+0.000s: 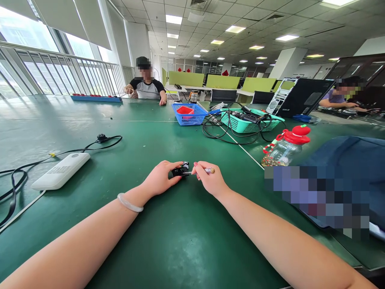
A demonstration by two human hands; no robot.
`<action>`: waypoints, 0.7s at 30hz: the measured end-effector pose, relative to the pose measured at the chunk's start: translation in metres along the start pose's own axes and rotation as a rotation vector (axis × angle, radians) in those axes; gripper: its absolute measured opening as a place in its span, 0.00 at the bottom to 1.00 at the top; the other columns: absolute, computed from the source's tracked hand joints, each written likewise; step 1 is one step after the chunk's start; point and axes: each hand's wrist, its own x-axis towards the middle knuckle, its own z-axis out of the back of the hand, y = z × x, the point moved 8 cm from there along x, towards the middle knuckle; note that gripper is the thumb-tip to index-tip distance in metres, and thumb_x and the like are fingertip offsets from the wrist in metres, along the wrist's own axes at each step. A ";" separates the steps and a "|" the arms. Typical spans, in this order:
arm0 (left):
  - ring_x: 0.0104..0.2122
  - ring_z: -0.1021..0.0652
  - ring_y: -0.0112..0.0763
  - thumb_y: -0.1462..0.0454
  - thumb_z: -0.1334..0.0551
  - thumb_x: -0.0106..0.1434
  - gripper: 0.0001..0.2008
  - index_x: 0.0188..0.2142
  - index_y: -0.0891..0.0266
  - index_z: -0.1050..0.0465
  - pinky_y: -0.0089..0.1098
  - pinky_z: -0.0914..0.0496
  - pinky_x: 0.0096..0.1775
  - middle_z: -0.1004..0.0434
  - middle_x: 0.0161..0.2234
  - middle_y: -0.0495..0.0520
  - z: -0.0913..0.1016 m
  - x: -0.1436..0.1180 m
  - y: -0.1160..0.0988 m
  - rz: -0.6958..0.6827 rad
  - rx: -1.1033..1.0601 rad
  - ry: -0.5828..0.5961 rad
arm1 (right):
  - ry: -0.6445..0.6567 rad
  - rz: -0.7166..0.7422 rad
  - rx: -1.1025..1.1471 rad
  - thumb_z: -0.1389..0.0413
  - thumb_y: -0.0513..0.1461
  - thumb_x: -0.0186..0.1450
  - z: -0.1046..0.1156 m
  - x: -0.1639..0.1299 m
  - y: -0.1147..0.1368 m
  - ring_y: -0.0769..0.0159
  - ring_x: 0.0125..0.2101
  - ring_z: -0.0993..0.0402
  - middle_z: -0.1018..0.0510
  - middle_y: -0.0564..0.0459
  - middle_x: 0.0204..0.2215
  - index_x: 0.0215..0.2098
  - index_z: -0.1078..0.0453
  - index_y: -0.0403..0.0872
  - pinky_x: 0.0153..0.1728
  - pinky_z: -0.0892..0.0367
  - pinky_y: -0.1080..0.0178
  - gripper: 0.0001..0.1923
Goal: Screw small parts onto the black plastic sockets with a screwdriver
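Note:
My left hand is closed on a small black part at the middle of the green table; its exact kind is too small to make out. Between thumb and fingers, my right hand grips a screwdriver with a thin metal shaft and a light, patterned handle. The shaft points left, and its tip meets the black part or lies right beside it. Just beyond, near my left fingertips, is a small black-and-silver piece; whether it joins the black part cannot be told.
To the left lie a white power bank and black cables. Farther off stand a blue basket and a green basket with cables. A red-lidded bottle and dark blue bag are right. Two people sit beyond.

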 end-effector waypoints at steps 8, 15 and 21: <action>0.51 0.29 0.43 0.62 0.49 0.65 0.23 0.59 0.57 0.36 0.46 0.34 0.55 0.24 0.50 0.57 0.017 -0.002 0.017 0.142 0.101 -0.205 | -0.279 -0.041 0.144 0.51 0.53 0.65 0.032 0.009 -0.017 0.69 0.22 0.38 0.36 0.56 0.18 0.22 0.32 0.47 0.25 0.39 0.65 0.22; 0.49 0.29 0.50 0.63 0.54 0.64 0.23 0.54 0.50 0.28 0.50 0.33 0.49 0.28 0.50 0.60 0.003 -0.006 0.033 0.310 0.355 -0.012 | -0.101 -0.093 0.009 0.49 0.53 0.64 0.015 0.018 -0.037 0.69 0.24 0.35 0.31 0.55 0.22 0.29 0.28 0.47 0.25 0.40 0.66 0.20; 0.52 0.30 0.47 0.63 0.53 0.64 0.20 0.44 0.55 0.23 0.50 0.35 0.55 0.26 0.49 0.57 0.007 -0.003 0.030 0.316 0.265 -0.053 | -0.067 -0.117 0.101 0.49 0.53 0.63 0.012 0.019 -0.043 0.69 0.25 0.34 0.30 0.55 0.23 0.28 0.27 0.47 0.27 0.37 0.66 0.20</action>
